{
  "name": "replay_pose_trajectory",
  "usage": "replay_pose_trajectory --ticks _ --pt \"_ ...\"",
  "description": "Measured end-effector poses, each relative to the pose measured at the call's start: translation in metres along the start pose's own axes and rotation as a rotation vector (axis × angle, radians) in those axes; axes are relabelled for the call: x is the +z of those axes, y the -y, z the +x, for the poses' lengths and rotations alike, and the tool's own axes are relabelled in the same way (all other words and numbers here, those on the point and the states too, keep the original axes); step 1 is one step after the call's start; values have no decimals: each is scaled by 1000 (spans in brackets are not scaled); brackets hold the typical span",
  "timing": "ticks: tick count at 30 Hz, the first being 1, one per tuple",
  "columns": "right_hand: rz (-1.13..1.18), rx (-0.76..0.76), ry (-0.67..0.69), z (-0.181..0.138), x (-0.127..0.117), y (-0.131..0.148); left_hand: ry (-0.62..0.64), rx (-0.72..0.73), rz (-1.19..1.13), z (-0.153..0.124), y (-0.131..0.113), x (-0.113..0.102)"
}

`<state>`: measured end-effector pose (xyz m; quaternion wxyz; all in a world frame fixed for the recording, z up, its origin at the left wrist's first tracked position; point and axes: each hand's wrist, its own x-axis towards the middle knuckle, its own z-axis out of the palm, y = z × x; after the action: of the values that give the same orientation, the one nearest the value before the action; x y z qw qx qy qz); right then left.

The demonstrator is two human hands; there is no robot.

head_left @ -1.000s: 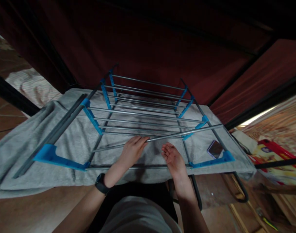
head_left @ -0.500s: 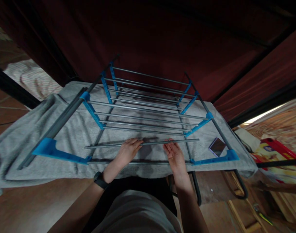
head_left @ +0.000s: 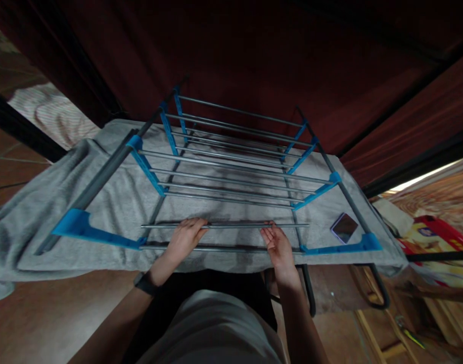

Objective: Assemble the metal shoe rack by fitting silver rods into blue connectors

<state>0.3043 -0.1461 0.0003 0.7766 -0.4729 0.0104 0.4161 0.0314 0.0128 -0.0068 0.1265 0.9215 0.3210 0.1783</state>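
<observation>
A thin grey metal rod [head_left: 235, 226] lies crosswise in both my hands. My left hand [head_left: 186, 236] grips it left of its middle, fingers curled over the top. Nearer its right end, my right hand [head_left: 277, 244] holds it with thumb and fingers, palm partly turned up. Around and beyond the hands lies a rack frame of grey tubes with blue plastic brackets. A front left bracket [head_left: 98, 236] and a front right bracket [head_left: 341, 247] are joined by a single rod [head_left: 224, 249] just below the held one. Several rods [head_left: 231, 165] span the farther brackets.
The rack rests on a grey blanket [head_left: 106, 187] over a bed or table. A phone [head_left: 344, 228] lies at the right, inside the frame's side tube. Dark red cloth [head_left: 235, 55] hangs behind. A red and yellow package [head_left: 436, 237] is at far right.
The held rod has levelled out and shifted slightly, and my left hand has slid left along it. My right hand keeps its hold. The whole view has shifted a little.
</observation>
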Motion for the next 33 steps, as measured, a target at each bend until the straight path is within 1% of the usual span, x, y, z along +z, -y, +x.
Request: replay_pose_trajectory --ticks 3,7,13,17,20,22,25,29,33 --pt "13 -21 -12 -2 0 5 -25 52 -9 -2 3 -2" --pt "66 -62 10 -4 -1 13 -76 99 -49 -1 12 1" --pt "132 -81 -20 -11 -5 22 -74 170 -11 1 19 5" --pt "110 -134 -40 -17 -10 26 -55 200 40 -3 25 9" --pt "84 -171 -50 -16 -17 29 -46 204 60 -7 27 10" --pt "74 -171 -57 -13 -25 28 -50 220 89 -10 23 7" --pt "80 -166 -85 -5 -38 22 -45 259 166 -13 9 0" --pt "75 -117 -156 12 -55 13 22 264 257 -9 -8 -7" --pt "77 -53 -170 28 -64 12 80 239 245 -4 -17 -13"
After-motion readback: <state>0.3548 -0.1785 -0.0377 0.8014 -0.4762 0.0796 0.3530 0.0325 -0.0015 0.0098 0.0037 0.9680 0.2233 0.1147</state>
